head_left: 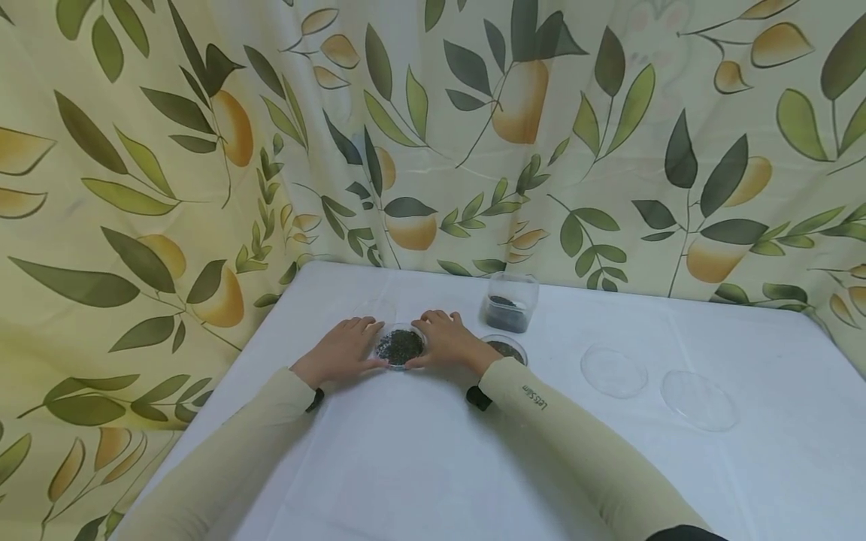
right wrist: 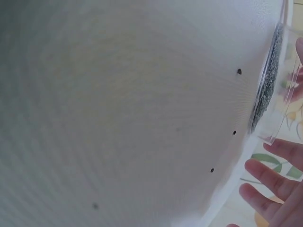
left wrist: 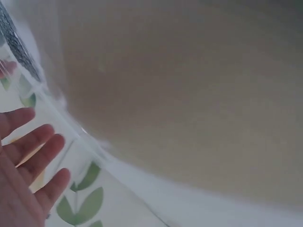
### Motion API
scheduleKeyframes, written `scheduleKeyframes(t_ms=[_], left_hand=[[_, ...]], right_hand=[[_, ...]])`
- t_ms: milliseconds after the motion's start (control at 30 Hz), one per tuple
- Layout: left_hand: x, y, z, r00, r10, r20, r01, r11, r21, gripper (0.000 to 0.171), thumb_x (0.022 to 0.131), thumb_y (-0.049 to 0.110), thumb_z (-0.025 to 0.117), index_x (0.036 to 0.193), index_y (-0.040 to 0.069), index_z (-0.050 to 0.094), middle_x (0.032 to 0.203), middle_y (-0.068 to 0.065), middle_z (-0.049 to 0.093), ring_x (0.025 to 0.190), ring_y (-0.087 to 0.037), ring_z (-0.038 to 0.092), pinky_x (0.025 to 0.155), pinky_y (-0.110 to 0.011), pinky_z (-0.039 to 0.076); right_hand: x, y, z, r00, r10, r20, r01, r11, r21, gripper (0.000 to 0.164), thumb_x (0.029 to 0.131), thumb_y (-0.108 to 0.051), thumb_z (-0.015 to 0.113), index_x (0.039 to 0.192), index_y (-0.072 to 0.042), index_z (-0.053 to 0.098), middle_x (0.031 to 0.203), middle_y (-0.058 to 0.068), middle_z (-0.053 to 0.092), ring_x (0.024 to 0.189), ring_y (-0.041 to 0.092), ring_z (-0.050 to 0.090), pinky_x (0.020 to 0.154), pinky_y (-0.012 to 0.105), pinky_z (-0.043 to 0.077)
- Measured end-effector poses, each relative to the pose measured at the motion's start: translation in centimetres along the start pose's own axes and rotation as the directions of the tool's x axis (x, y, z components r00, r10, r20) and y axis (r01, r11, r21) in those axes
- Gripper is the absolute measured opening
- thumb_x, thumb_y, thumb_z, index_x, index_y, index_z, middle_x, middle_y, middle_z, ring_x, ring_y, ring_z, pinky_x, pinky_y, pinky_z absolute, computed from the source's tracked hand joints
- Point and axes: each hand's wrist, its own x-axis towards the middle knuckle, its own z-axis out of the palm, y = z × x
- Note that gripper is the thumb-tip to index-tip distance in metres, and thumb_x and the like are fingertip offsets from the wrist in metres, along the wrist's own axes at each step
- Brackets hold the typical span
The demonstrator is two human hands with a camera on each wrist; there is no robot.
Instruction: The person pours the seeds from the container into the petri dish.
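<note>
In the head view a round clear petri dish (head_left: pixel 401 347) filled with dark granules lies on the white-covered table. My left hand (head_left: pixel 343 351) holds its left side, thumb and index finger at the rim. From the right, my right hand (head_left: pixel 443 343) holds the same dish between thumb and index finger. The other fingers of the left hand (left wrist: pixel 33 161) spread apart in the left wrist view. The right wrist view shows the dish wall (right wrist: pixel 270 80) side-on, with fingertips of the right hand (right wrist: pixel 279 189) close to it.
A second dish of dark granules (head_left: pixel 509 349) sits partly behind the right wrist. Behind it stands a clear square tub (head_left: pixel 512 304) with dark contents. Two clear round lids or dishes, one nearer (head_left: pixel 700 400) and one farther (head_left: pixel 614 371), lie to the right. A patterned curtain (head_left: pixel 419 150) hangs behind.
</note>
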Motion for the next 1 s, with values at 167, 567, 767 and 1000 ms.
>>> scheduleKeyframes(t_ms=[167,567,767,1000], left_hand=[[-0.3,-1.4,-0.3,1.000,-0.017,-0.008,0.017,1.000,-0.016,0.074,0.090,0.051,0.054,0.142,0.001,0.037,0.140,-0.020,0.043,0.129,-0.036,0.043,0.109,-0.049,0.033],[1.6,-5.5,-2.2,0.998,-0.061,-0.010,0.060,0.997,-0.038,0.084,0.079,0.046,0.070,0.141,0.000,0.037,0.136,-0.021,0.044,0.123,-0.038,0.046,0.106,-0.049,0.037],[3.3,-5.9,-2.3,0.994,-0.066,0.087,0.066,0.998,-0.005,0.092,0.075,0.055,0.070,0.142,0.000,0.036,0.138,-0.021,0.044,0.125,-0.037,0.044,0.106,-0.050,0.037],[4.4,-6.4,-1.7,0.984,-0.073,0.165,0.061,0.995,0.078,0.097,0.072,0.063,0.068,0.139,-0.001,0.040,0.134,-0.021,0.048,0.123,-0.036,0.046,0.104,-0.049,0.039]], right_hand=[[0.1,-0.2,-0.1,0.999,0.030,0.023,-0.030,0.999,0.018,0.084,0.073,-0.062,0.068,0.138,-0.013,0.047,0.135,0.010,0.048,0.130,0.029,0.041,0.109,0.060,0.025],[0.2,0.1,0.1,0.999,0.038,0.029,-0.039,0.999,0.032,0.085,0.072,-0.063,0.069,0.138,-0.015,0.046,0.137,0.010,0.047,0.131,0.029,0.040,0.109,0.061,0.024],[0.2,0.2,0.1,0.999,0.030,0.031,-0.031,0.999,0.035,0.085,0.072,-0.064,0.068,0.139,-0.015,0.046,0.137,0.011,0.047,0.131,0.029,0.041,0.108,0.060,0.026],[0.2,0.0,0.0,0.999,0.022,0.027,-0.024,0.999,0.042,0.084,0.072,-0.062,0.069,0.138,-0.015,0.047,0.136,0.011,0.048,0.129,0.030,0.042,0.107,0.060,0.027]])
